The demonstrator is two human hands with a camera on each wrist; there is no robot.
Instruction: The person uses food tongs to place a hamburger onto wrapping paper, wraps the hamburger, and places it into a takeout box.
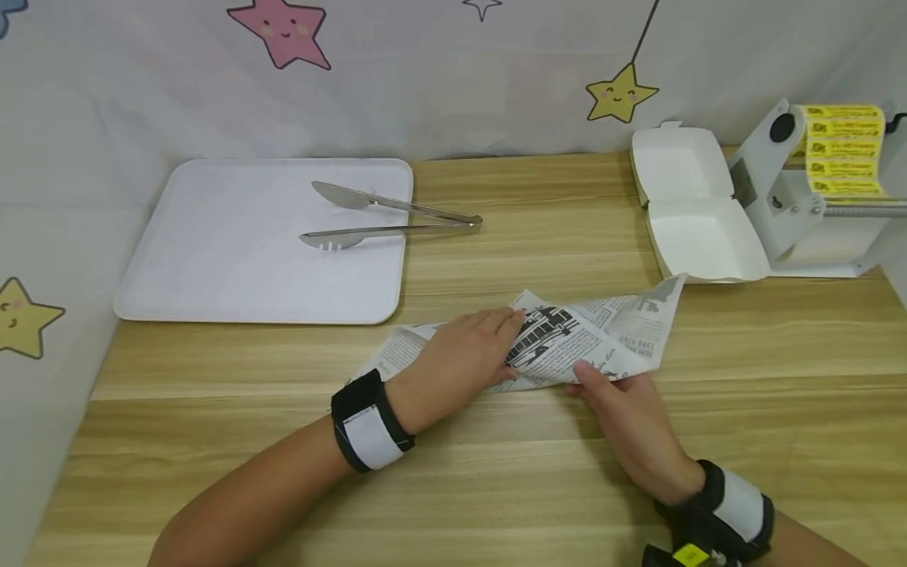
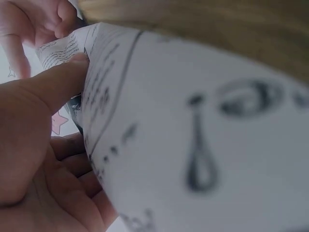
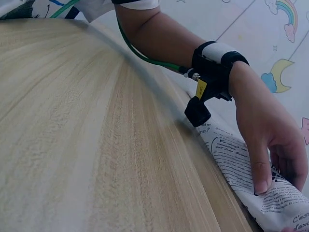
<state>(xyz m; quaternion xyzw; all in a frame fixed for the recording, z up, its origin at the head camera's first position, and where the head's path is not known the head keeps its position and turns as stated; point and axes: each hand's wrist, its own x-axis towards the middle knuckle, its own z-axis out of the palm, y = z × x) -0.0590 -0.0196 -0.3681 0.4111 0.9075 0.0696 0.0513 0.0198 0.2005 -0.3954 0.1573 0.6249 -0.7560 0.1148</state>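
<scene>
Paper (image 1: 595,339), printed like a newspaper and folded into a long pointed shape, is pinched by both hands near the middle of the table (image 1: 496,488), a little toward its right edge. The left hand (image 1: 453,358) grips the left part, thumb on the near side and the other fingers reaching over the top. The right hand (image 1: 634,425) pinches the lower edge farther right, thumb on the printed face and fingers tucked underneath. From the left wrist the print looks blurred, close up between a thumb and fingers.

Each wrist wears a black and white band; below the left one hangs a small black camera (image 3: 198,113) with a green cable.

The paper's upper right corner points up at the near edge of a white box (image 1: 712,236), whose lid lies folded back; I cannot tell whether they touch. Just beside the box, at the table's far right corner, stands a label holder (image 1: 779,205) carrying a roll of yellow labels (image 1: 846,150).

Toward the far left corner lies a white tray (image 1: 248,260). Metal tongs (image 1: 397,231) straddle its right edge, spread tips on the tray, joined end beyond it.

Behind everything hangs a pale curtain (image 1: 453,94) with smiling stars.
</scene>
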